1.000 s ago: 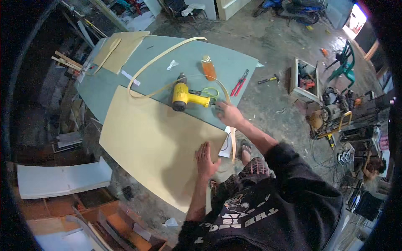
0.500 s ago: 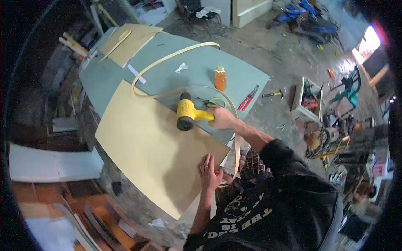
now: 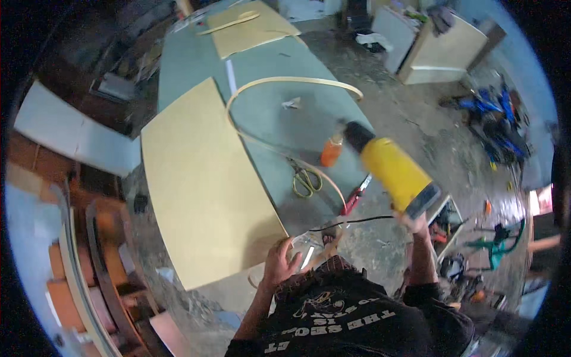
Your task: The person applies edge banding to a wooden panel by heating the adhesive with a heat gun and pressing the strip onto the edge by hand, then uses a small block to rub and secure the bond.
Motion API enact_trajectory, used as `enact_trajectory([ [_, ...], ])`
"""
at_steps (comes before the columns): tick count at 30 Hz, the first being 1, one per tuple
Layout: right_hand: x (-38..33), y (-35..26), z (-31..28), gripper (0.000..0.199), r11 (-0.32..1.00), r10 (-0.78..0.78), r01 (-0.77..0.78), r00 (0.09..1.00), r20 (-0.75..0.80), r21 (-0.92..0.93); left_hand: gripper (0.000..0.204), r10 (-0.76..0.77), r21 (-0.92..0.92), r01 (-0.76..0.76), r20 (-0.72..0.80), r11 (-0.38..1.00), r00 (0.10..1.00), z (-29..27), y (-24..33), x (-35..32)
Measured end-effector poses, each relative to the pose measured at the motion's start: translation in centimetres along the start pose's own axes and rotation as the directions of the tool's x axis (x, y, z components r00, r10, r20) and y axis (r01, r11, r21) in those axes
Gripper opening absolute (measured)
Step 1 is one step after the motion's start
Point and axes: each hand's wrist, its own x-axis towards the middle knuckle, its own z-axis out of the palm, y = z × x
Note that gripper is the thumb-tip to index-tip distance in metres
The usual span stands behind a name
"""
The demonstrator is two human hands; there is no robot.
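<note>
Heat gun (image 3: pixel 392 172), yellow with a dark nozzle, is now up off the worktop (image 3: pixel 196 65): half a second ago it lay on the grey-green top by the tan board, and now I hold it in the air past the worktop's right edge, nozzle pointing up and to the left. My right hand (image 3: pixel 414 223) is closed around its grip end, and its black cord (image 3: pixel 351 223) runs left toward my other hand. My left hand (image 3: pixel 284 260), which was flat on the near corner of the tan board (image 3: pixel 202 184) before, is now curled at that corner around something pale and shiny; I cannot tell what it is.

The board lies along the worktop's left edge, as it did earlier. A long cream strip (image 3: pixel 285 83) loops across the middle of the top and trails back to the near edge. An orange bottle (image 3: pixel 331 152) stands near the right edge; what is in it I cannot see. Green-handled scissors (image 3: pixel 306 181) lie just beside the strip, and red-handled pliers (image 3: pixel 355 199) lie at the right edge. A second tan sheet (image 3: pixel 250 30) covers the far end. A scrap of white paper (image 3: pixel 291 103) lies mid-top.
</note>
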Motion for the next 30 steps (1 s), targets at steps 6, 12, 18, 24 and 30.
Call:
enact_trajectory([
  [6, 4.9, 11.6, -4.8, 0.018, 0.971, 0.222, -0.23, 0.969, -0.106, -0.067, 0.075, -0.276, 0.045, 0.281, -0.085, 0.959, 0.957, 4.0, 5.7, 2.9],
  [12, 8.0, 18.3, -0.6, 0.032, 0.929, 0.109, -0.128, 0.991, -0.072, -0.347, 0.084, -0.219, 0.332, 0.17, 0.115, 0.928, 0.969, 10.1, 7.7, -0.7],
  [18, 8.2, 20.7, 2.0, 0.039, 0.902, 0.089, -0.084, 0.996, -0.007, -0.425, 0.092, -0.377, 0.128, 0.385, 0.619, 0.914, 0.689, 18.0, -0.7, -1.0],
  [24, 7.5, 20.6, 2.8, 0.041, 0.857, 0.027, -0.031, 1.0, -0.014, -0.514, 0.083, -0.404, 0.064, 0.456, 0.584, 0.888, 0.704, 19.3, -3.0, -1.5],
  [30, 7.3, 20.6, 2.5, 0.052, 0.777, 0.12, -0.07, 0.992, 0.037, -0.625, 0.061, -0.445, 0.159, 0.419, 0.435, 0.894, 0.783, 14.4, 1.5, 0.0],
])
